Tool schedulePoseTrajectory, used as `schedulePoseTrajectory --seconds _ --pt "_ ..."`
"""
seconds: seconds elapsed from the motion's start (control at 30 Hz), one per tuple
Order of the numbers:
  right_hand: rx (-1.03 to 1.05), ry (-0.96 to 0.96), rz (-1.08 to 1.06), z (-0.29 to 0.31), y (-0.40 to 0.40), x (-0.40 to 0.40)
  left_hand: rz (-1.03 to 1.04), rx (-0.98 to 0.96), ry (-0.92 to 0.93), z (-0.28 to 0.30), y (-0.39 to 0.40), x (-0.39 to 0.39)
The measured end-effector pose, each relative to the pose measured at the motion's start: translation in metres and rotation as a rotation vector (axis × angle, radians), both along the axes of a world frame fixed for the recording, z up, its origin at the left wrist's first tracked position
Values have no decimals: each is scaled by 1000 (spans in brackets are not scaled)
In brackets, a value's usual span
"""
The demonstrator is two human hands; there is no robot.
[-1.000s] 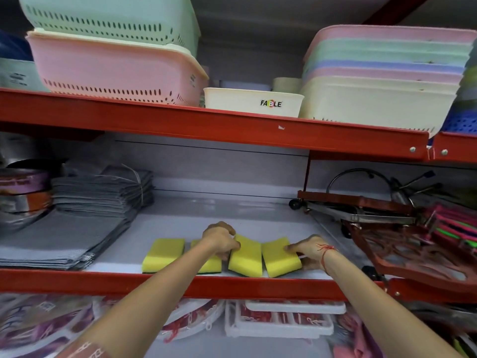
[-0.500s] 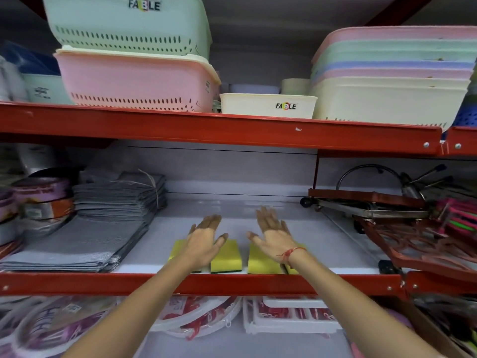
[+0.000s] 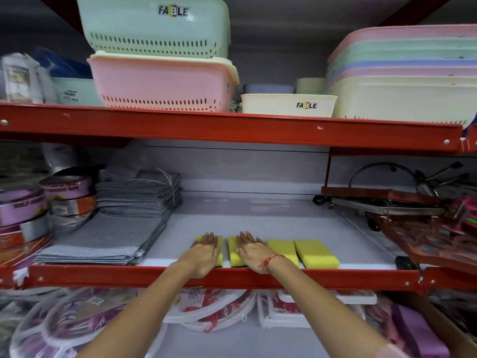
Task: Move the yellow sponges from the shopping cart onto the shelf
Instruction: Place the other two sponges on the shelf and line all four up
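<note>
Both hands flat and open, left hand (image 3: 204,250) and right hand (image 3: 251,250) pressing yellow sponges (image 3: 316,254); nudge gently, keeping the row square along the shelf (image 3: 232,277) edge.

Yellow sponges (image 3: 316,254) lie on a white shelf (image 3: 258,218) with red rails; slotted mint basket (image 3: 154,27) tops a pink basket (image 3: 160,83).

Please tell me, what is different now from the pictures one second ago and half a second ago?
The four yellow sponges, skewed a second ago, now lie in a straight row at the shelf's front edge. The left hand and right hand, which gripped sponges then lifted open, now press flat on the two left ones. The grey cloths and baskets are unchanged.
</note>
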State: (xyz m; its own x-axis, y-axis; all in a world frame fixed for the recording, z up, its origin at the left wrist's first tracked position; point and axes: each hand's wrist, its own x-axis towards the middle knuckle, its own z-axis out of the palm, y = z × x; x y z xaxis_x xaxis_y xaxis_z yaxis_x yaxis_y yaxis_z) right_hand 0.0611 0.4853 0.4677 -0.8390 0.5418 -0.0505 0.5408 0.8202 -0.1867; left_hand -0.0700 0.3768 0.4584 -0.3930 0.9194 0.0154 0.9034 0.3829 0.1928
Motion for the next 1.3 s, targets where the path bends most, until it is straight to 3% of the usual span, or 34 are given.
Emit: schedulePoseTrajectory --seconds 1.3 --pt "63 123 -9 4 -4 28 -44 -9 -48 7 -4 26"
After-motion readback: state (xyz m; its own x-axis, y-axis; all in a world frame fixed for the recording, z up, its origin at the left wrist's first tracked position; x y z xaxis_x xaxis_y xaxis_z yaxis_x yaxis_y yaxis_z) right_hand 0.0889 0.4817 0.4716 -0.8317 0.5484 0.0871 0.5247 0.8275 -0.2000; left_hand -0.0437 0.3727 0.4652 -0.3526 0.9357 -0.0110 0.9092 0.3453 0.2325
